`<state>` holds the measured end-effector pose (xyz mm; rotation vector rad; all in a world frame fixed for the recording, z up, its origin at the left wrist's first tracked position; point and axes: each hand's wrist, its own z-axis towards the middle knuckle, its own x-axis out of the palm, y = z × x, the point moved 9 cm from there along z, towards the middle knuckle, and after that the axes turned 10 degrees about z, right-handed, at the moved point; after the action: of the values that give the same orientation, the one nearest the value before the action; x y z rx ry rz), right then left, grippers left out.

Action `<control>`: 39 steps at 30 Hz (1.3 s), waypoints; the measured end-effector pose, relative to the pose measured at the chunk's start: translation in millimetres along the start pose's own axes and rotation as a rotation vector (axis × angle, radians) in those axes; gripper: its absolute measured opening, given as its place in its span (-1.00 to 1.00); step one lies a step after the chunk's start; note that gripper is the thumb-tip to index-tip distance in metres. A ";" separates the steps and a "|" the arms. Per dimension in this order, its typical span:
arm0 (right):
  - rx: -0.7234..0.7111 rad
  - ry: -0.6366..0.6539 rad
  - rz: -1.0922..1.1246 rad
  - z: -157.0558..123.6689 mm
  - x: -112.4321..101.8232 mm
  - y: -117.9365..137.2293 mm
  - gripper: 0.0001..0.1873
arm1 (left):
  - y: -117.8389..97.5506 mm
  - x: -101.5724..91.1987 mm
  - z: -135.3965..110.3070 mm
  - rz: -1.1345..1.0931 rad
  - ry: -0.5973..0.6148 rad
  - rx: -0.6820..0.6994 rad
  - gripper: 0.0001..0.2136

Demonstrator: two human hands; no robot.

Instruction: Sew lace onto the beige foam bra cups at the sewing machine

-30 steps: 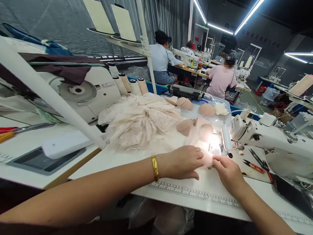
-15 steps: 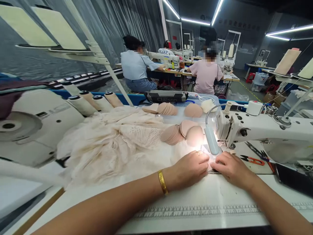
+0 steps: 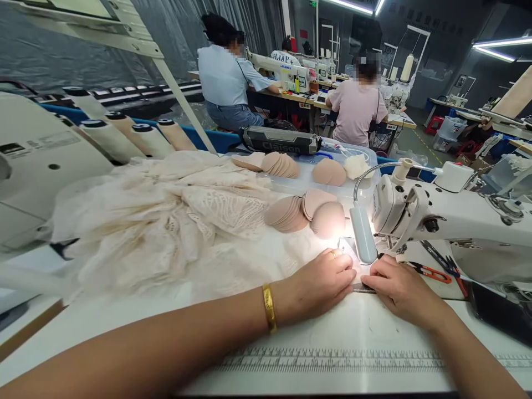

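Observation:
My left hand (image 3: 322, 280), with a ring and a gold bangle, lies beside the needle area of a white sewing machine (image 3: 477, 224). Its fingers are curled together at the edge of sheer cream fabric (image 3: 249, 266). On the other side of the small lit plate, my right hand (image 3: 403, 288) has thumb and fingers drawn together; whatever they hold is hidden. A grey lamp (image 3: 363, 235) on a bendy neck shines down just above both hands. Beige bra cups (image 3: 286, 214) lie stacked behind the left hand. Lace fabric (image 3: 220, 213) is heaped to the left.
Orange-handled thread snips (image 3: 434, 273) and a dark phone (image 3: 502, 310) lie right of my right hand. A clear plastic box lid (image 3: 305, 185) carries more cups. Thread cones (image 3: 112, 138) stand at left. A printed ruler (image 3: 332, 360) runs along the front edge. Co-workers sit at machines beyond.
The view has tilted and shifted, so the fabric heap and cones appear further left and the background higher. Both hands stay at the machine's plate, with slightly more space between their fingertips.

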<state>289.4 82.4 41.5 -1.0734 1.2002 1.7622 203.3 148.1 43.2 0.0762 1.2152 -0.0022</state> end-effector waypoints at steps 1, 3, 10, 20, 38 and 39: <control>0.004 0.003 0.005 -0.1 -0.2 -0.3 -0.70 | -0.4 0.4 0.4 -0.004 -0.003 -0.003 -0.88; 0.005 0.006 0.011 -0.2 -0.7 -0.6 -0.70 | -0.9 1.2 1.2 -0.009 -0.013 -0.008 -0.87; 0.040 0.033 0.025 -0.1 0.6 -3.8 -0.71 | -0.1 6.3 1.6 -0.025 -0.025 -0.026 -0.83; 0.003 -0.003 0.023 -1.0 -1.0 -0.5 -0.63 | 1.2 2.4 -1.4 -0.074 -0.071 -0.065 -0.89; 0.042 -0.119 -0.029 0.9 5.1 -14.3 -0.74 | 15.3 9.2 14.1 -0.015 -0.091 0.133 -0.83; 0.042 -0.131 -0.036 1.0 5.0 -15.5 -0.73 | 17.7 11.5 15.4 -0.016 -0.073 0.135 -0.82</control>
<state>301.1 88.4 31.9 -0.9352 1.1259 1.7435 222.5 165.3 38.7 0.1829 1.1417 -0.1006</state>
